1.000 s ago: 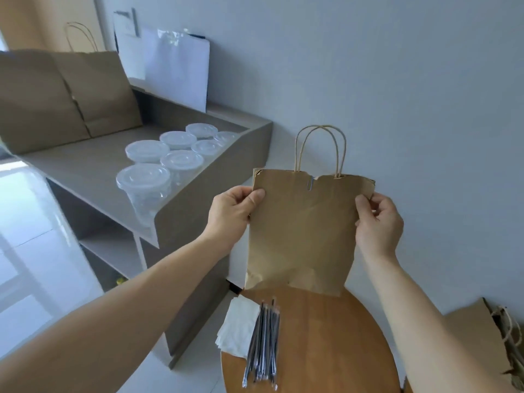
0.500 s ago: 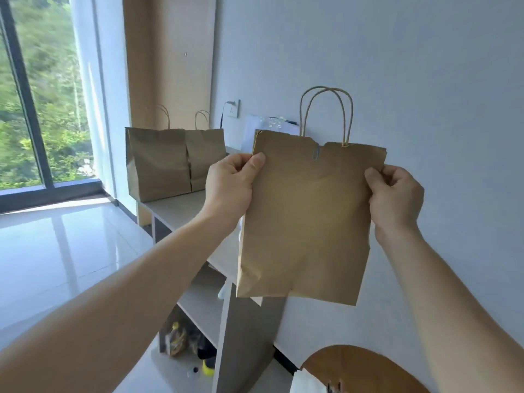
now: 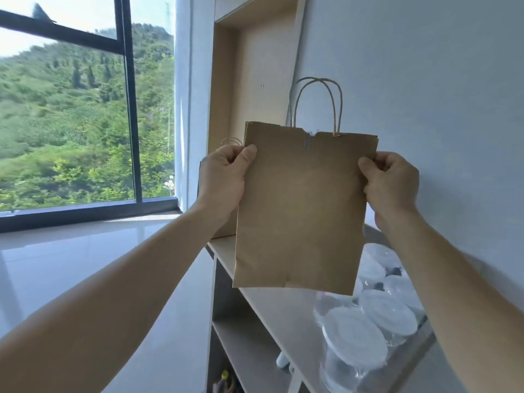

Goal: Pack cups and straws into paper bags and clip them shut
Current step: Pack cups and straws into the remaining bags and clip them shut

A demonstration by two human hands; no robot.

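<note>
Holding a flat paper bag (image 3: 303, 211) upright in the air above a shelf (image 3: 272, 304), a person pinches its two side edges near the top — left grip (image 3: 224, 180) clamped on one edge, thumb across the front, right grip (image 3: 391, 185) clamped on the other. Gripping both sides keeps the bag square to the eye, seemingly to check the small clip (image 3: 307, 143) pinning its mouth below the twine handles (image 3: 339, 109). Lidded clear cups (image 3: 354, 336) wait on the shelf below at right; a second bag (image 3: 226, 229) stands behind the left wrist — a sign, perhaps, that packing is under way.
</note>
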